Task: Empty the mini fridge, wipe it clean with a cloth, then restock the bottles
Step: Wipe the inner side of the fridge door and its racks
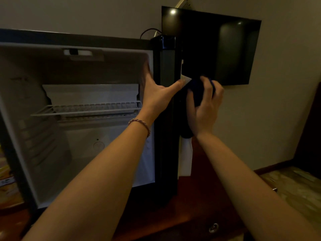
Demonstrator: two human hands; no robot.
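Dark wall-mounted screen (215, 49), beige wall (281, 101), reddish wooden surface (173, 223), yellow packaging (7, 180)

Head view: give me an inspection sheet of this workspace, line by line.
Surface: wooden top under the fridge.
Job's things: mini fridge open, no bottles inside, wire shelf bare; dark blue cloth.
Clutter: yellow packaging at left edge.
Hands: left hand braces the fridge's front edge; right hand grips the cloth.
Cables: black cable behind the fridge.
Surroundings: wall-mounted dark screen.
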